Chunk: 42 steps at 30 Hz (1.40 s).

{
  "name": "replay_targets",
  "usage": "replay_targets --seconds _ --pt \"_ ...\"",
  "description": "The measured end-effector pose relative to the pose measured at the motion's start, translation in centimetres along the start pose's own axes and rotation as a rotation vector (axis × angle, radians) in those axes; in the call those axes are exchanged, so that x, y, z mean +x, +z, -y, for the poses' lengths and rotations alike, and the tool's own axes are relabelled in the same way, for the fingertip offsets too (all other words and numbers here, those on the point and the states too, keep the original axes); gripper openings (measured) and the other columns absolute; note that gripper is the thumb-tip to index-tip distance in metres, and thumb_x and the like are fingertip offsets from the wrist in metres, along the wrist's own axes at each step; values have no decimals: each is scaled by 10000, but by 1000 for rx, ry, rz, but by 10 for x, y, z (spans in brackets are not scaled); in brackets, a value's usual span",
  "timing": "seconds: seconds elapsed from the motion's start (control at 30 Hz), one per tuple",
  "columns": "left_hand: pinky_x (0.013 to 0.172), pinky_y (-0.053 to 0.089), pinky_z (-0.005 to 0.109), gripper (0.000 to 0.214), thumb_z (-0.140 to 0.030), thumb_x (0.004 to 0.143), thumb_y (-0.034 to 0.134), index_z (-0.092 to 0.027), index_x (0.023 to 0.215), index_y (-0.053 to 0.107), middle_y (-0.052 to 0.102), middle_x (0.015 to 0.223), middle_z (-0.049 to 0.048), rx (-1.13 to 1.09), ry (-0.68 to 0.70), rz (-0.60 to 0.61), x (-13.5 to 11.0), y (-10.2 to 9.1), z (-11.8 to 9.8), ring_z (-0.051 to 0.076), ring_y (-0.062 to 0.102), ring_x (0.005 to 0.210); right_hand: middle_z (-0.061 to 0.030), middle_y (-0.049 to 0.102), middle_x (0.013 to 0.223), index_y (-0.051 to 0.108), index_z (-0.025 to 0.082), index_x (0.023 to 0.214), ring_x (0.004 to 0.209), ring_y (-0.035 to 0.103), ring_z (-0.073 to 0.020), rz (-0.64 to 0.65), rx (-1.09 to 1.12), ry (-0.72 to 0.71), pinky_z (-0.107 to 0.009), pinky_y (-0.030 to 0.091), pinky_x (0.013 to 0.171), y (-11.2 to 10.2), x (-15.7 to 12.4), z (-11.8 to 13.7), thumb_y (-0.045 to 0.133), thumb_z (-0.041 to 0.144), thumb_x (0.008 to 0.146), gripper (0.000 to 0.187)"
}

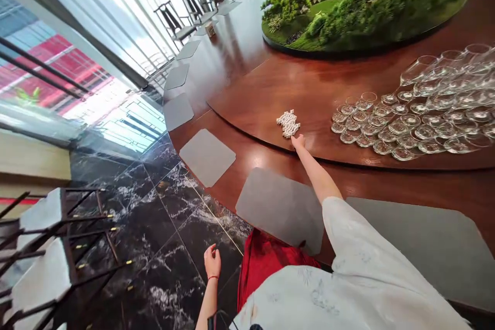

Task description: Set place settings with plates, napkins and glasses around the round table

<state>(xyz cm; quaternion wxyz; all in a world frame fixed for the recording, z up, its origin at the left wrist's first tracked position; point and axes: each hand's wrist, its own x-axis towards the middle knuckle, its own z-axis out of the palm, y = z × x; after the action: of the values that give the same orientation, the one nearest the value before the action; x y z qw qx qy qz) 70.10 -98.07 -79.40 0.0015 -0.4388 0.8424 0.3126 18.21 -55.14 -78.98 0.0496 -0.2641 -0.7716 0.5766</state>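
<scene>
White pile (288, 124) of small knobbly pieces (single shapes hard to make out) sits near the edge of a glossy wooden turntable (247, 100). Right hand (297, 141), fingers together and extended, rests just beside it, arm stretched from a pale sleeve (371, 252). Left hand (212, 262) hangs loosely curled above black marble floor (170, 263). Glassware (413, 131) crowds the right, cut off by the frame.

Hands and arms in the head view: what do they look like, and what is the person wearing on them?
The right hand and left hand are bare, without gloves. The left wrist wears a thin red band. The right arm emerges from a wide white sleeve with a faint grey-blue print, and red cloth shows beside it.
</scene>
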Motion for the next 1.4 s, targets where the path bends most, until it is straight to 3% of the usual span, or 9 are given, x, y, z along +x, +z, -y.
replay_targets --seconds 0.23,0.37,0.53,0.67,0.77,0.93,1.13,1.23,1.4 --pt "1071 499 447 344 -264 896 427 -212 1087 708 583 1380 130 124 699 479 72 22 -106 257 626 1219 -327 353 1522 294 25 1532 1421 366 -358 -240 -296 409 -440 393 1120 50 30 48 720 547 829 973" --pt "1077 493 376 358 -147 880 425 -227 1085 708 582 1390 107 173 1032 734 120 65 -239 208 620 1216 -298 358 1523 280 42 1539 1421 351 -348 -213 -370 360 -436 368 1132 46 23 46 684 537 848 941" --pt "1157 404 420 384 -135 919 422 -205 1203 672 565 1406 123 188 1336 765 162 146 -443 228 517 1330 -283 385 1509 246 49 1560 1374 391 -355 -156 -551 317 -467 394 1087 32 13 45 656 374 852 881" --pt "1188 317 481 530 -273 944 537 -221 1470 500 387 1576 147 391 1277 622 157 220 -573 287 324 1474 -272 424 1473 270 56 1561 1334 388 -355 -144 -771 172 -529 335 1090 14 6 38 567 294 906 758" --pt "1127 318 593 955 -521 799 751 -295 1604 289 165 1671 169 546 1159 568 138 269 -625 419 177 1507 -247 389 1505 297 137 1578 1327 357 -367 -150 -865 72 -570 279 1098 -1 2 30 537 411 963 715" --pt "1014 389 562 645 -485 933 589 -335 1536 415 326 1566 205 595 1131 478 113 305 -639 399 387 1337 -218 431 1436 318 316 1591 1289 361 -383 -135 -904 94 -612 290 1048 -15 -1 20 553 501 974 685" --pt "1033 383 544 439 -382 927 620 -209 1329 585 461 1424 230 485 1130 601 124 273 -602 375 404 1324 -218 448 1416 561 256 1410 1290 386 -378 -102 -715 138 -588 326 1050 -21 -10 18 557 476 977 486" --pt "1057 407 486 463 -392 886 680 -189 1289 578 563 1310 202 141 844 737 137 242 -576 332 465 1303 -167 576 1269 622 223 1265 1173 521 -309 -115 -370 295 -486 413 1022 -28 -19 23 601 486 944 415" --pt "959 525 366 471 -574 954 515 -225 1267 564 636 1212 116 -595 194 1173 146 175 -512 215 640 1101 -29 660 821 619 219 1051 690 609 -159 42 709 575 -288 539 682 -54 -86 28 480 569 983 383"
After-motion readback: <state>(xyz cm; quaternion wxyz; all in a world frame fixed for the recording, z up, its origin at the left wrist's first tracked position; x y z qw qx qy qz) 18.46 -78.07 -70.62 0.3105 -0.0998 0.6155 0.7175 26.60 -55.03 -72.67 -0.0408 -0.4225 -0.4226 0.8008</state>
